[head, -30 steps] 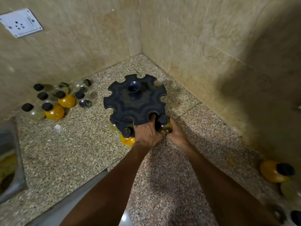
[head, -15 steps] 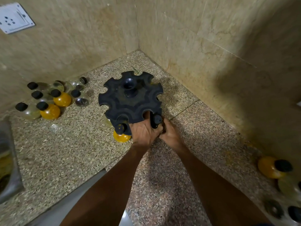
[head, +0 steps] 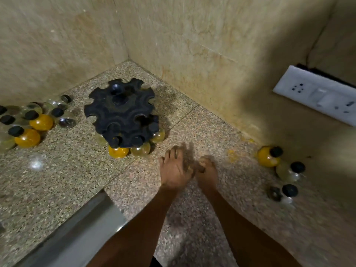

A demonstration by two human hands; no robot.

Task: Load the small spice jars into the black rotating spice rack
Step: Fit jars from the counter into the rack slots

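Observation:
The black rotating spice rack (head: 120, 112) stands in the corner of the granite counter. Three jars hang in its near slots: an orange one (head: 117, 151), a pale one (head: 140, 149) and another pale one (head: 158, 136). My left hand (head: 174, 170) hovers over the counter right of the rack, empty, fingers apart. My right hand (head: 207, 171) is beside it with fingers curled, blurred, and nothing shows in it. A cluster of loose black-capped jars (head: 28, 124) lies left of the rack. Several more jars (head: 269, 157) lie at the right by the wall.
Tiled walls close the corner behind the rack. A white socket plate (head: 316, 93) is on the right wall. A steel sink edge (head: 77, 234) runs along the lower left. Yellow powder specks (head: 233, 155) lie on the counter near the right jars.
Both hands have let go of the rack and pulled back toward me and to the right. A jar they held at the rack's near slot now hangs there. The view has swung right.

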